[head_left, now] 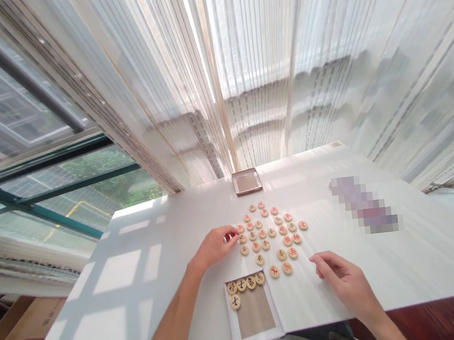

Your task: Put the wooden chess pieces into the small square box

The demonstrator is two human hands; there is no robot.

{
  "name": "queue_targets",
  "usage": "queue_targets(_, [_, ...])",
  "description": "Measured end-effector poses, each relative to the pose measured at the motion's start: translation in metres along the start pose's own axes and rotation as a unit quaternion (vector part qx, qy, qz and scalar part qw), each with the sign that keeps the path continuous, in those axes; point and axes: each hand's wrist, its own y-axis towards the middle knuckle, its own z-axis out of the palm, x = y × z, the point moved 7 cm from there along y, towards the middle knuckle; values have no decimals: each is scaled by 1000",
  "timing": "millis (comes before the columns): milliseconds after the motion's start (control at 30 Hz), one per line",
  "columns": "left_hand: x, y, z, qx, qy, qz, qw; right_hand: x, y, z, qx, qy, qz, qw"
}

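Note:
Many round wooden Chinese chess pieces (271, 233), marked with red or black characters, lie face up in a loose group on the white table. My left hand (216, 245) is at the group's left edge. Its thumb and forefinger pinch at the side of a black-marked Chinese chess piece (243, 238). My right hand (342, 279) rests right of the group, fingers curled closed, with nothing visible in them. In front of me is a shallow box (274, 306) with a brown bottom. Black-marked pieces (241, 284) line its far side, and one more (235, 301) begins a second row.
A second shallow tray or lid (247, 182) lies at the table's far side. A blurred-out object (364, 207) is on the right. Striped curtains (255, 53) hang behind the white table (149, 275), and a window (57, 177) is at the left.

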Motion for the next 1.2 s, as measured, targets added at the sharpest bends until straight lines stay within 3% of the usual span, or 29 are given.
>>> queue_targets(400, [1,-1,8,-28,3,-28,999,-3,4,0,27,-21,-18,999])
queue_targets(600, [4,2,10,-46,3,-39,998,-1,3,-1,-2,-10,-17,1000])
queue_targets(900, [7,1,6,-64,7,-38,997,-7,5,-2,4,-21,-17,1000])
queue_targets(1033, [1,-2,2,-52,11,-25,998,-4,6,-2,23,-35,-25,999])
queue_targets(1200, [-21,-1,2,-22,32,12,999,-1,6,-1,23,-41,-30,998])
